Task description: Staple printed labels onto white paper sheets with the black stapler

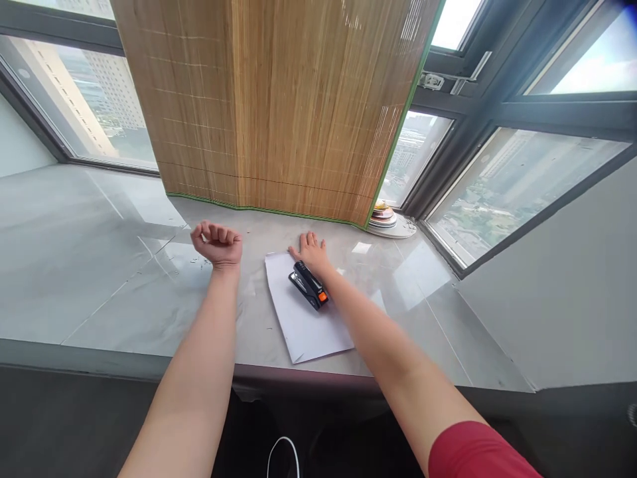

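My left hand [219, 243] is closed in a fist over the sill, left of the paper; whatever it may hold is hidden by the curled fingers. My right hand [311, 252] lies flat with its fingers spread, at the far edge of the white sheets of paper [293, 332]. On the paper rests a black stapler [309, 285] with an orange piece at its near end, just left of my right wrist. Part of the paper is covered by my right forearm. Small dark bits [202, 260], too tiny to name surely, are scattered near my left hand.
A bamboo blind [298, 113] with green edging hangs down to the back of the glossy tiled sill [124, 292]. Stacked plates [391, 224] stand in the right back corner by the windows. Below the front edge, a white cable [283, 441] loops.
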`<state>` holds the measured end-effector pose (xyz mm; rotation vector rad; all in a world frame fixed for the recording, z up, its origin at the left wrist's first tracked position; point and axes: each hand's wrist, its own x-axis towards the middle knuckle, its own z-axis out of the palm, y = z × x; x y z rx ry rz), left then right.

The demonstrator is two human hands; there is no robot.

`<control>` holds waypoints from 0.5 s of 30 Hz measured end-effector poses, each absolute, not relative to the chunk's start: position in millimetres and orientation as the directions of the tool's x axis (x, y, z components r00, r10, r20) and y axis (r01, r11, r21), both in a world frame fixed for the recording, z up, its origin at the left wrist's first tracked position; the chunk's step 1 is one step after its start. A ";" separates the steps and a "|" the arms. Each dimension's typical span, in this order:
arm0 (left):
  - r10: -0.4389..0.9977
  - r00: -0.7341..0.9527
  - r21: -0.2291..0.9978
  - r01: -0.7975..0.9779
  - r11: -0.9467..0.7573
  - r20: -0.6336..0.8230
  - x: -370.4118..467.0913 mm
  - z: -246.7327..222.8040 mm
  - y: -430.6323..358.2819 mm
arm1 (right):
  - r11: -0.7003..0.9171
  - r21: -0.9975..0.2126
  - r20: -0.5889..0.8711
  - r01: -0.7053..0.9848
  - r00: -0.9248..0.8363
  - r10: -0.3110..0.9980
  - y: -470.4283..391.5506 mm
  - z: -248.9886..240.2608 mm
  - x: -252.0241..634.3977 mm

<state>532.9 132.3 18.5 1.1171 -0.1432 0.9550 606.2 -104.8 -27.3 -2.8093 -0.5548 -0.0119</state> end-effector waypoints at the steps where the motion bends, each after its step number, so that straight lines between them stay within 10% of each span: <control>1: 0.601 0.555 0.679 -0.734 0.028 0.575 529.4 19.0 139.0 | -0.863 -0.293 0.073 0.411 0.910 0.409 -83.2 -26.1 604.5; 15: 0.602 0.552 0.647 -0.759 0.076 0.577 527.3 15.1 150.8 | -0.813 -0.352 0.129 0.463 0.885 0.448 -16.2 -25.4 589.7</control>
